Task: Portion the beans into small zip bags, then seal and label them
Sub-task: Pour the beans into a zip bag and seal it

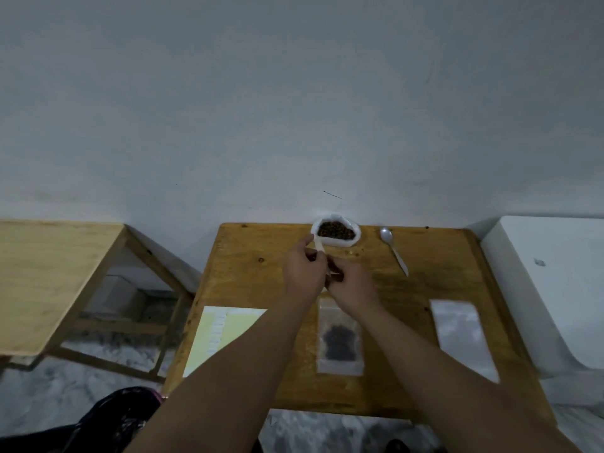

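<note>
From the head camera, a wooden surface stood against a pale wall. At its far edge sat a white bag of beans, open at the top with the dark beans showing. Just to the right of it lay a white plastic spoon, bowl toward the wall and handle angled toward the person.

Both hands met over the middle of the surface, just in front of the bean bag. The left hand pinched a pale strip between thumb and fingertip, and the strip stuck up toward the rim of the bean bag. The right hand had its fingers curled in toward a small dark item between the two hands. Whether it actually gripped that item could not be told.

Nearer the person, under the forearms, a filled zip bag lay flat with a dark clump of beans in its lower half. Well to its right lay an empty zip bag, clear and flat. On the left part of the surface lay a pale yellow label sheet bearing a column of small white rectangles.

Beside the surface on the left stood a second wooden table, and on the right a white unit. The floor was mottled grey.
</note>
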